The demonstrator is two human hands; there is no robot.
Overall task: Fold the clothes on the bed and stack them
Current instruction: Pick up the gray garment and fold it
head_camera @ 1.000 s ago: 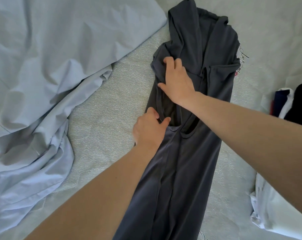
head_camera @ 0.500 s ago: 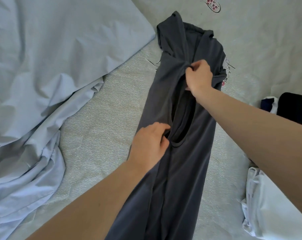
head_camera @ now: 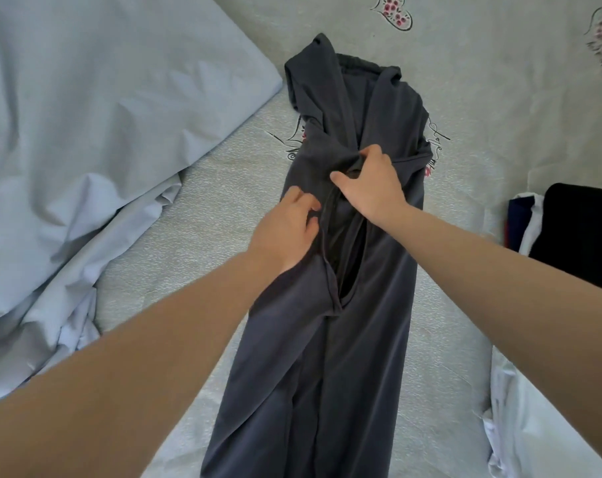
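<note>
Two hands at work on a dark grey garment (head_camera: 361, 339) spread lengthwise down the bed (head_camera: 196, 208)
Left hand (head_camera: 285, 229) rests on its left fold, fingers curled at the fabric edge; just beyond, right hand (head_camera: 368, 188) pinches a bunch of cloth; pale blue sheet (head_camera: 85, 132) lies left, folded clothes (head_camera: 568, 225) far right

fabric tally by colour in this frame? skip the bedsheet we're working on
Dark grey: 1, the garment under both hands
Light blue: 1, the crumpled sheet at left
White: 2, the cloth at lower right and a piece in the pile at right
Black: 1, item in that pile
Navy: 1, item in that pile
Total: 6
</note>
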